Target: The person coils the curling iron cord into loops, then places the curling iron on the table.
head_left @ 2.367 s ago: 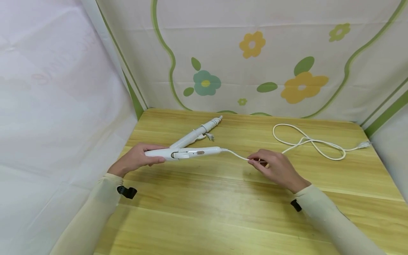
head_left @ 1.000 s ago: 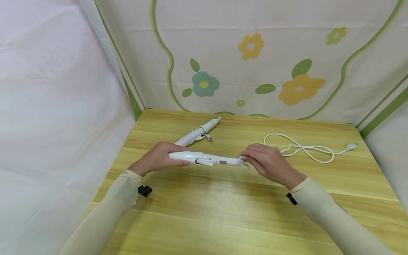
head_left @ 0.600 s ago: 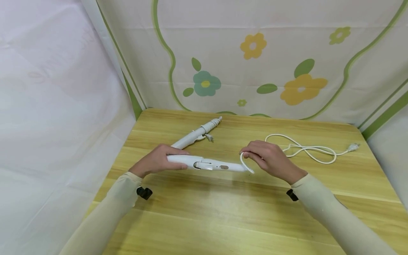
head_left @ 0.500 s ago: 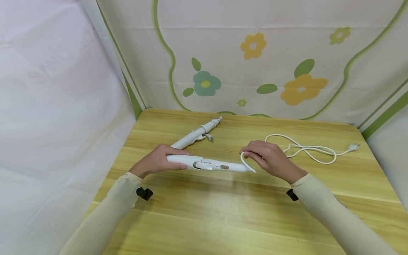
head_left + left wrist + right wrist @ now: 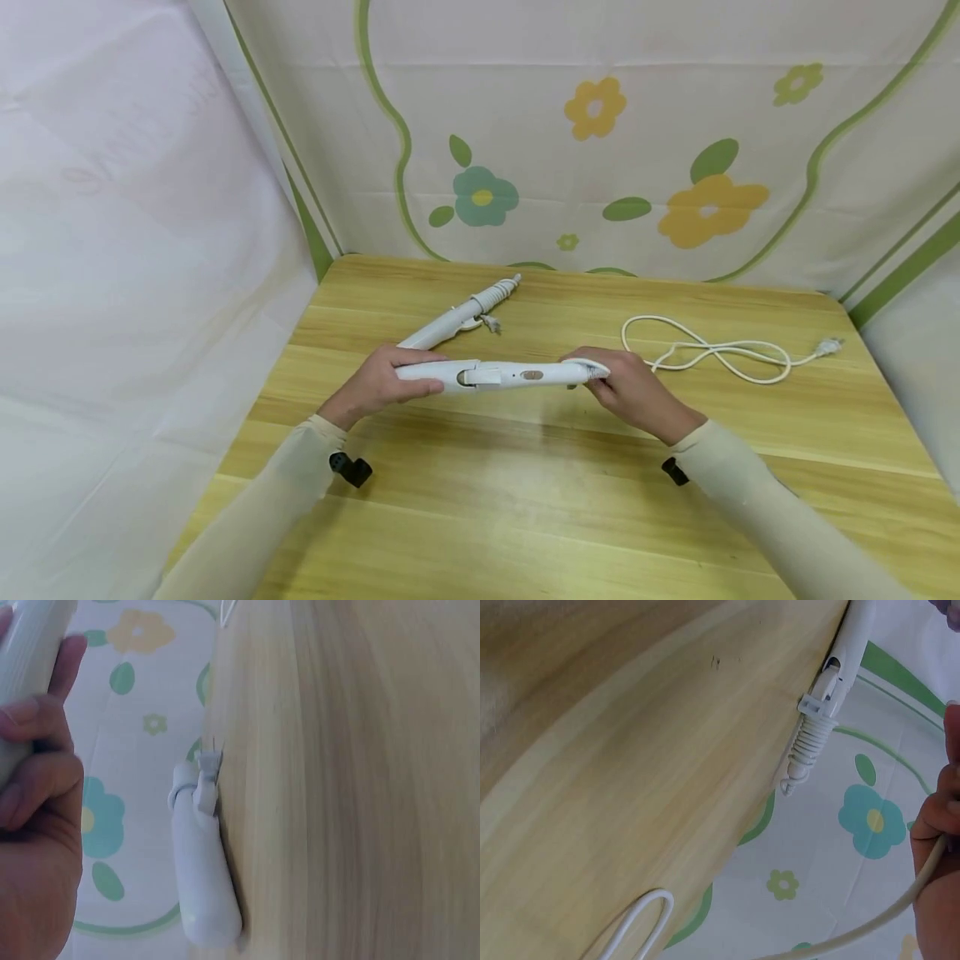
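My left hand (image 5: 375, 387) grips the barrel end of a white curling iron (image 5: 506, 375), holding it level above the table. A clamp lever and an oval button show on its upper side. At the handle end my right hand (image 5: 636, 390) holds the white cord (image 5: 588, 362), which bends back over that end; the fingers are partly hidden behind the handle. In the right wrist view the cord (image 5: 885, 915) comes out of the curled fingers. Behind the left hand lies a second white curling iron (image 5: 442, 327), its cord wound round the handle.
The loose cord (image 5: 720, 348) lies in crossing loops on the right of the wooden table (image 5: 540, 500), ending in a plug (image 5: 828, 346). Beside the second iron's handle sits its small plug (image 5: 491, 324). A flowered cloth (image 5: 525, 150) hangs behind the table.
The right hand first slid along the cord to the handle end, then raised a bend of cord there. Since then it has dropped lower, and the cord now lies over the handle end.
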Tool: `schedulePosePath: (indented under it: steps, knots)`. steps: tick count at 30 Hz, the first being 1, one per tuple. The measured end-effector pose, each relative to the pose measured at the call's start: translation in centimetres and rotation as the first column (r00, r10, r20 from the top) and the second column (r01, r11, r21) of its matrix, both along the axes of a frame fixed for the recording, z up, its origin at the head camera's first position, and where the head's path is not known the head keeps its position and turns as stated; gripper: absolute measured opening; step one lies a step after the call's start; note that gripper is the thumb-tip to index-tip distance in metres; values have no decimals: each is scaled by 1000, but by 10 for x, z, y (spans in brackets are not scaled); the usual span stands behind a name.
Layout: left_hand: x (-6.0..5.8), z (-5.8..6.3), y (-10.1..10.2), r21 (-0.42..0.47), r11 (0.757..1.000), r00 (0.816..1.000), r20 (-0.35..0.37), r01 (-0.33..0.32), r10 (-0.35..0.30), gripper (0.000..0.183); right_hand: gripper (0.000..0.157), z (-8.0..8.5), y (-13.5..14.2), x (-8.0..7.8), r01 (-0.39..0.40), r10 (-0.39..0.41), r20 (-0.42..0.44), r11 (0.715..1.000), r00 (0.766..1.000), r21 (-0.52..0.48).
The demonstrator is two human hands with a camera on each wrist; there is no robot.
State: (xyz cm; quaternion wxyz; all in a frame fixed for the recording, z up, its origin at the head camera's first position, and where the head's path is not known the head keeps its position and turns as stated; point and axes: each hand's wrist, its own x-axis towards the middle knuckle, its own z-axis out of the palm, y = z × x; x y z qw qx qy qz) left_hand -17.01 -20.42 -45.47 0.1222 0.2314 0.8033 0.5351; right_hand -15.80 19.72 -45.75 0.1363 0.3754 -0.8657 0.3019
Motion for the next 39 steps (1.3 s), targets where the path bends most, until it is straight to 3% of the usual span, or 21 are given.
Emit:
schedulePosePath:
  steps: [8, 14, 17, 22, 25, 30, 34, 36, 39]
  knots:
    - [8, 0, 18, 51, 991, 991, -46, -126, 129, 41, 27, -1, -5, 4, 60, -60, 4, 997, 998, -41]
    - [11, 0, 24, 82, 976, 975, -76, -204, 210, 42, 14, -2, -12, 5, 83, -83, -70, 997, 994, 1]
    - [11, 0, 25, 81, 966, 959, -124, -247, 255, 42, 9, -4, -14, 8, 99, -93, -128, 994, 987, 40]
    - [12, -1, 24, 75, 942, 925, -179, -327, 335, 41, 22, -4, -16, 13, 97, -82, -197, 993, 977, 68]
    - [11, -1, 23, 67, 936, 914, -201, -347, 353, 42, 23, 1, -17, 14, 96, -78, -224, 993, 971, 74]
    - [10, 0, 22, 9, 939, 888, -324, -343, 327, 43, 14, 10, -13, 14, 98, -70, -283, 992, 957, 85]
    - [10, 1, 20, -78, 952, 865, -446, -296, 232, 45, 34, 16, -8, 10, 87, -51, -365, 993, 930, 83]
    - [10, 2, 18, -126, 956, 866, -468, -266, 179, 45, 42, 19, -6, 8, 74, -37, -407, 994, 913, 76]
    - [10, 3, 13, -183, 958, 889, -442, -222, 121, 44, 44, 24, -5, 5, 45, -9, -440, 996, 898, 71]
